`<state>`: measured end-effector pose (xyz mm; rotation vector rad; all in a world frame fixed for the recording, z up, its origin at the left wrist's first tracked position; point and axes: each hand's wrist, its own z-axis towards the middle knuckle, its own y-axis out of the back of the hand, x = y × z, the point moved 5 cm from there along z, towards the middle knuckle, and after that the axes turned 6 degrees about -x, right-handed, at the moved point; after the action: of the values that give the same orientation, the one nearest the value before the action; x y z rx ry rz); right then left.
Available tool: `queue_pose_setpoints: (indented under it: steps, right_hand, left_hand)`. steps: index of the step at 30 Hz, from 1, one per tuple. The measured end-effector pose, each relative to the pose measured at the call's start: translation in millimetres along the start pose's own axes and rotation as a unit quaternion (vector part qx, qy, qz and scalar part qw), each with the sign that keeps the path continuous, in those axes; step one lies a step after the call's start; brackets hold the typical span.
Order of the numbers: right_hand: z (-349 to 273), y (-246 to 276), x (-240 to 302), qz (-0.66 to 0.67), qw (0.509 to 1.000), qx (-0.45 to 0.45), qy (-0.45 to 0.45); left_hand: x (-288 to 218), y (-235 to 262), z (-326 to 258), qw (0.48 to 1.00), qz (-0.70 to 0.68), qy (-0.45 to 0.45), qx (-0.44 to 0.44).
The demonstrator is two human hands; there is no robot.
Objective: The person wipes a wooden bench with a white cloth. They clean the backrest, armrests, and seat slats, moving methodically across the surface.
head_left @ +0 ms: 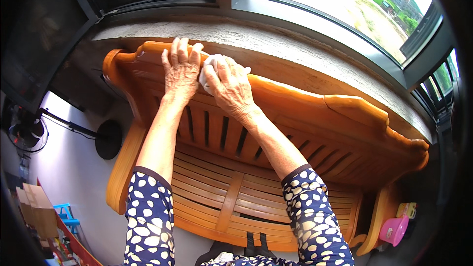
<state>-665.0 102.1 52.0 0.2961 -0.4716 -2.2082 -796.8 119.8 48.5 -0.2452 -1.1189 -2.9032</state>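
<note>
A wooden bench (290, 91) with a carved back and slatted seat spreads below my arms. My left hand (182, 71) rests on the top rail of its back, fingers apart and laid over the edge, holding nothing. Just to its right, my right hand (229, 83) is closed round a white cloth (207, 71) and presses it on the same rail. Part of the cloth is hidden under the fingers; a bit pokes out on the right side of the hand.
Behind the bench runs a rough pale ledge (276, 47) under a dark-framed window (320, 12). A fan with a round black base (108, 139) stands at left, near cardboard boxes (37, 207) and a blue stool (67, 216). A pink tub (394, 230) sits beyond the right armrest.
</note>
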Motion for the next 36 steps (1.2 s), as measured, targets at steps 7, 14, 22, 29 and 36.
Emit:
queue_pose_setpoints:
  steps: [7, 14, 22, 29, 36]
  right_hand:
    - [-57.2, 40.7, -25.7, -0.062, 0.985, 0.062, 0.149]
    - [-124.7, 105.9, -77.3, -0.208, 0.935, 0.144, 0.249]
    - [-137.9, 111.8, -79.6, -0.249, 0.924, 0.121, 0.264]
    - [-88.8, 17.2, -13.8, -0.19, 0.936, 0.126, 0.269]
    - [-93.1, -47.7, 24.0, -0.174, 0.896, 0.215, 0.347]
  left_hand:
    - [-4.0, 10.5, 3.2, 0.996, -0.005, 0.033, 0.086]
    - [-6.1, 2.7, 1.9, 0.995, -0.002, 0.034, 0.097]
    - [-2.8, 5.9, 0.8, 0.997, 0.0, 0.033, 0.074]
    - [-6.9, 7.4, 2.5, 0.993, -0.032, 0.036, 0.105]
    - [-3.5, 9.5, 0.5, 0.997, -0.016, 0.029, 0.066]
